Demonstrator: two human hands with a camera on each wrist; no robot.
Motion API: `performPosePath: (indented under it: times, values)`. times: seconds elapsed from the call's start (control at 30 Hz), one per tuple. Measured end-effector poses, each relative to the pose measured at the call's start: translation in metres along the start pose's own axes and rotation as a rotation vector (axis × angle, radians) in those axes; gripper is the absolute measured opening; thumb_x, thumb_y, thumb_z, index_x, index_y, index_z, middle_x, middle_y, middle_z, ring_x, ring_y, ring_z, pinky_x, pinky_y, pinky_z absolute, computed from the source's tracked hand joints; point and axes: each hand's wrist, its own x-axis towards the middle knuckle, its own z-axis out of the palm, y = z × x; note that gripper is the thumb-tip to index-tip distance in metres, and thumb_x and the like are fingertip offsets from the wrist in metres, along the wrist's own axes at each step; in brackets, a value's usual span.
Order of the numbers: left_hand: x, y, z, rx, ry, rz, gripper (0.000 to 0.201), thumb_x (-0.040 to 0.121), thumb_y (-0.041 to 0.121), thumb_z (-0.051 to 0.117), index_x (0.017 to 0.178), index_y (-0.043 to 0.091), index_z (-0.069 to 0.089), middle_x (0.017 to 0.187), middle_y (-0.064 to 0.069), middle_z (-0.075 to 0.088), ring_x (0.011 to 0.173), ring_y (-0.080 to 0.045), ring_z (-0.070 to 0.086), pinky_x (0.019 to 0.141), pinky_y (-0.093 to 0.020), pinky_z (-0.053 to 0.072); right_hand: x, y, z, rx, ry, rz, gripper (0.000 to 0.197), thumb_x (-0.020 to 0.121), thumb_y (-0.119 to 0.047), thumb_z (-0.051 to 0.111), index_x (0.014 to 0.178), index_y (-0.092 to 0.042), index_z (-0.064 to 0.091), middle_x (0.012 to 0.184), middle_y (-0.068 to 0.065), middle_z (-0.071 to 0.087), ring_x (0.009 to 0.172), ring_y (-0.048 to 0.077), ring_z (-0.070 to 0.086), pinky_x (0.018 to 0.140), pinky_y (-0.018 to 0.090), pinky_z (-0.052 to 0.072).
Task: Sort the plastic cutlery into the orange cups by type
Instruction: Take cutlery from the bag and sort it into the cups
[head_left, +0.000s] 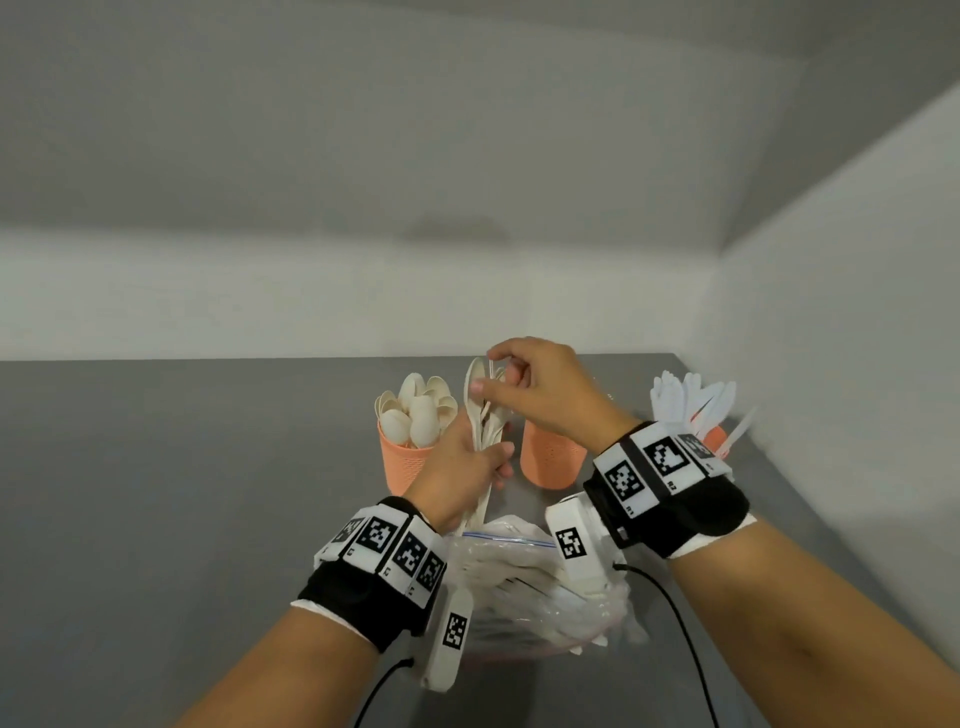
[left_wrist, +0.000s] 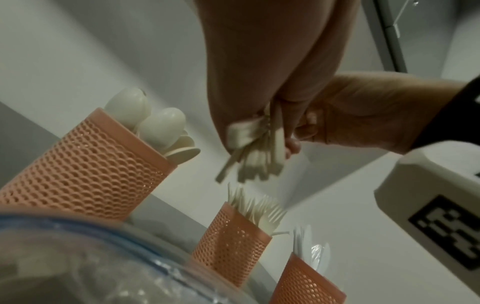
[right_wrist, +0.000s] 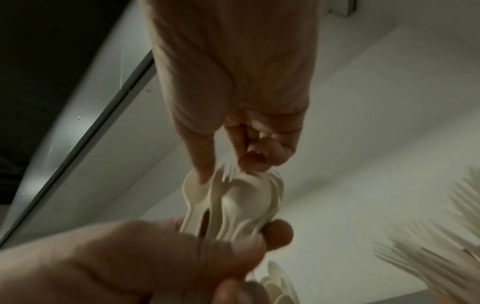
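Three orange mesh cups stand on the grey table: one with spoons (head_left: 405, 462) (left_wrist: 78, 174), a middle one (head_left: 550, 457) with forks (left_wrist: 233, 242), and a right one (head_left: 716, 437) with white knives (left_wrist: 306, 283). My left hand (head_left: 488, 457) grips an upright bundle of cream spoons and forks (head_left: 480, 415) (right_wrist: 233, 205) between the left and middle cups. My right hand (head_left: 485, 371) reaches over the bundle's top and pinches a fork (right_wrist: 225, 172) by its head between thumb and fingers. The handle ends (left_wrist: 254, 162) stick out below my left fist.
A clear zip bag (head_left: 519, 582) (left_wrist: 78, 267) holding more white cutlery lies on the table just in front of the cups, under my wrists. White walls close the table at the back and on the right. Cables trail from both wrist cameras.
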Motion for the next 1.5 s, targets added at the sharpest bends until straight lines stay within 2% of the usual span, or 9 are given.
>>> performPosePath:
  times: [0.13, 0.23, 0.47, 0.6, 0.93, 1.03, 1.13, 1.27, 1.5]
  values:
    - [-0.008, 0.005, 0.002, -0.061, -0.046, 0.053, 0.021, 0.090, -0.003, 0.052, 0.103, 0.013, 0.053, 0.059, 0.012, 0.061, 0.050, -0.003, 0.050, 0.052, -0.018, 0.044, -0.004, -0.001, 0.000, 0.060, 0.047, 0.034, 0.020, 0.085, -0.005, 0.058, 0.104, -0.005, 0.066, 0.063, -0.005, 0.050, 0.057, 0.005, 0.047, 0.057, 0.008, 0.040]
    - [-0.012, 0.011, 0.000, -0.101, -0.084, 0.052, 0.016, 0.090, -0.003, 0.052, 0.088, 0.012, 0.052, 0.050, 0.009, 0.058, 0.048, -0.004, 0.051, 0.049, -0.014, 0.043, -0.006, -0.005, -0.010, 0.129, 0.137, 0.049, 0.015, 0.087, -0.004, 0.056, 0.095, -0.002, 0.068, 0.068, -0.003, 0.057, 0.061, 0.007, 0.050, 0.064, 0.020, 0.043]
    - [-0.010, 0.000, -0.008, -0.054, -0.070, -0.028, 0.019, 0.091, -0.001, 0.051, 0.091, 0.017, 0.056, 0.090, -0.007, 0.061, 0.046, -0.001, 0.046, 0.049, -0.018, 0.040, 0.004, -0.007, -0.061, 0.370, 0.655, -0.099, 0.013, 0.097, -0.013, 0.042, 0.093, -0.018, 0.053, 0.096, 0.004, 0.054, 0.064, 0.009, 0.049, 0.049, 0.016, 0.046]
    - [-0.007, -0.005, -0.014, -0.080, -0.005, -0.045, 0.008, 0.091, 0.003, 0.053, 0.090, 0.011, 0.055, 0.085, -0.014, 0.054, 0.048, -0.005, 0.045, 0.055, -0.021, 0.041, 0.008, 0.024, -0.073, 0.202, 0.823, -0.142, 0.018, 0.095, -0.016, 0.044, 0.095, -0.016, 0.062, 0.097, 0.004, 0.058, 0.079, 0.014, 0.054, 0.065, 0.026, 0.048]
    - [0.001, -0.004, -0.022, -0.127, 0.016, -0.032, 0.012, 0.096, 0.018, 0.046, 0.087, 0.013, 0.051, 0.071, -0.001, 0.055, 0.043, -0.006, 0.039, 0.048, -0.022, 0.037, -0.001, 0.108, -0.003, -0.368, 0.312, 0.255, 0.025, 0.093, -0.021, 0.052, 0.108, -0.011, 0.070, 0.118, 0.013, 0.058, 0.114, 0.031, 0.042, 0.091, 0.034, 0.034]
    - [0.003, -0.004, -0.026, -0.174, -0.018, -0.033, 0.008, 0.094, 0.014, 0.050, 0.099, 0.011, 0.056, 0.062, 0.002, 0.049, 0.041, -0.004, 0.037, 0.043, -0.018, 0.035, -0.004, 0.099, 0.003, -0.491, 0.230, 0.204, 0.027, 0.091, -0.020, 0.053, 0.114, -0.012, 0.066, 0.128, 0.013, 0.049, 0.123, 0.029, 0.038, 0.103, 0.041, 0.034]
    - [0.004, -0.003, -0.025, -0.166, 0.004, -0.051, 0.018, 0.089, 0.010, 0.059, 0.106, 0.011, 0.053, 0.054, 0.004, 0.043, 0.038, -0.004, 0.034, 0.039, -0.017, 0.029, -0.002, 0.062, 0.009, -0.170, 0.338, 0.001, 0.033, 0.092, -0.024, 0.053, 0.124, -0.013, 0.057, 0.124, 0.012, 0.048, 0.119, 0.022, 0.043, 0.103, 0.031, 0.035]
    - [0.005, 0.002, -0.020, -0.058, -0.020, -0.026, 0.031, 0.081, 0.003, 0.066, 0.105, 0.013, 0.049, 0.054, 0.004, 0.044, 0.037, -0.004, 0.034, 0.037, -0.019, 0.027, -0.008, 0.000, 0.021, 0.539, 0.023, 0.090, 0.054, 0.083, -0.025, 0.067, 0.130, -0.027, 0.040, 0.101, 0.002, 0.057, 0.089, 0.009, 0.059, 0.078, 0.013, 0.047]
    - [0.001, 0.003, -0.026, 0.202, 0.066, 0.029, 0.047, 0.075, -0.007, 0.062, 0.117, 0.006, 0.043, 0.068, -0.001, 0.050, 0.039, -0.002, 0.046, 0.038, -0.022, 0.037, -0.010, -0.025, 0.053, 0.860, -0.074, 0.234, 0.041, 0.074, 0.008, 0.068, 0.097, -0.024, 0.056, 0.087, 0.010, 0.059, 0.073, 0.016, 0.060, 0.062, 0.024, 0.054]
